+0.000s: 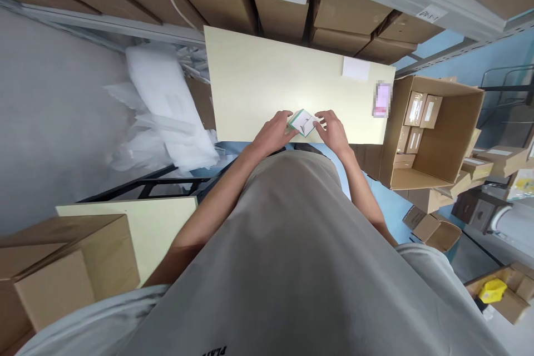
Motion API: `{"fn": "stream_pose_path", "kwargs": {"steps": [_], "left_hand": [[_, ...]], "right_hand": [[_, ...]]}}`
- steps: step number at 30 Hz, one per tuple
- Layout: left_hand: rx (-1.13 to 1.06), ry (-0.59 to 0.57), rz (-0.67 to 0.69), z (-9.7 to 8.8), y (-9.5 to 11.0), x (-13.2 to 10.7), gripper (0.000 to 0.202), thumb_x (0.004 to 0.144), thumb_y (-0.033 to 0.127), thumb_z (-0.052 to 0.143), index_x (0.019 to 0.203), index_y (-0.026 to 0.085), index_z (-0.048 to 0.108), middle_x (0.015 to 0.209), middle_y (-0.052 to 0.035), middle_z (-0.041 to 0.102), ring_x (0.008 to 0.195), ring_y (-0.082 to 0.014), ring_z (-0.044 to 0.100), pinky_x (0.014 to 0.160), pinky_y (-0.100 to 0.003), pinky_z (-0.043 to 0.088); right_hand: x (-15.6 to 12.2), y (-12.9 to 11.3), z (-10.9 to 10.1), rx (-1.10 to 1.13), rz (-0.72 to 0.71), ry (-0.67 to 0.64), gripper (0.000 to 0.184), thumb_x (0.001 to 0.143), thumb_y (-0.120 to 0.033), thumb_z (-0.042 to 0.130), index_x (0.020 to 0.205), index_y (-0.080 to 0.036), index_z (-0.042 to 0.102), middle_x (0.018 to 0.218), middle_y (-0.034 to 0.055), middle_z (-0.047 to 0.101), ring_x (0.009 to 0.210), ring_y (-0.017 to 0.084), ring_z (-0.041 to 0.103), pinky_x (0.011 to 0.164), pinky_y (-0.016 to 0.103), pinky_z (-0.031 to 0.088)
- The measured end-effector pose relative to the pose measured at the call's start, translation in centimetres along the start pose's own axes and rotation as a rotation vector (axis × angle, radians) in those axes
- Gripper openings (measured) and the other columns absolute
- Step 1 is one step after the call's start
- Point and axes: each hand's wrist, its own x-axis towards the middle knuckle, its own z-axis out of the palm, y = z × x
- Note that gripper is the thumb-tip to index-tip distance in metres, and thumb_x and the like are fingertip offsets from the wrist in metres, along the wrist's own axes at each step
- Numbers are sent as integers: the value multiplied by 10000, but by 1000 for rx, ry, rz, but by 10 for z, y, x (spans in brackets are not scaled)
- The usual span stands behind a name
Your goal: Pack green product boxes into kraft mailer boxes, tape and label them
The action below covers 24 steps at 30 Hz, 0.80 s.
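Note:
A small white box with green edges (303,122) is at the table's near edge, between my two hands. Its top shows white panels with dark lines, like folded flaps. My left hand (273,132) grips it from the left, with the thumb along the near side and the fingers at the far side. From the right, my right hand (334,132) curls its fingers at the box, the thumb touching a white flap. What is inside the box cannot be made out.
The pale yellow table (258,78) bears a white paper (355,68) and a blurred pinkish item (381,100). An open carton (454,139) with several small boxes stands right. White foam wrap (161,100) lies left. Shelved cartons (346,8) line the back. Another carton (104,256) sits lower left.

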Motion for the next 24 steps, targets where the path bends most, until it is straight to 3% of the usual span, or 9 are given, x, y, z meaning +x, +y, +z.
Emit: {"fn": "stream_pose_path", "kwargs": {"steps": [5,12,16,20,24], "left_hand": [[-43,54,8,1,-3,4,408,1058,324,661,1461,262,634,1477,-112,719,1068,-285,799,1062,-459,609],[-112,158,40,5,-6,14,315,1013,228,671,1318,286,727,1395,-84,762,1058,-276,812,1029,-442,640],[-157,185,66,4,-2,16,307,1023,203,637,1309,265,732,1395,-92,757,1120,-264,813,1049,-428,657],[-228,194,100,5,0,14,307,1018,194,623,1299,257,730,1405,-85,740,1174,-240,808,1099,-411,665],[-263,213,116,8,0,10,305,1033,208,606,1306,266,728,1448,-72,724,1215,-220,793,1136,-405,664]], "right_hand": [[-2,-2,0,21,7,-45,262,1151,-346,561,1326,-249,731,1360,129,763,1116,274,802,1005,460,679],[-11,-6,2,16,44,-62,256,1114,-279,583,1320,-241,731,1336,127,785,1069,259,806,996,446,673],[-17,-7,3,30,92,-69,313,1092,-321,667,1394,-249,698,1341,123,788,1068,263,797,1019,468,675],[-17,-17,4,-4,32,41,354,1065,-380,760,1401,-284,702,1513,158,697,1399,338,688,1177,563,625],[-5,-32,7,-43,-58,97,160,1082,-416,769,1149,-271,760,1663,176,586,1738,418,347,1346,715,443]]}}
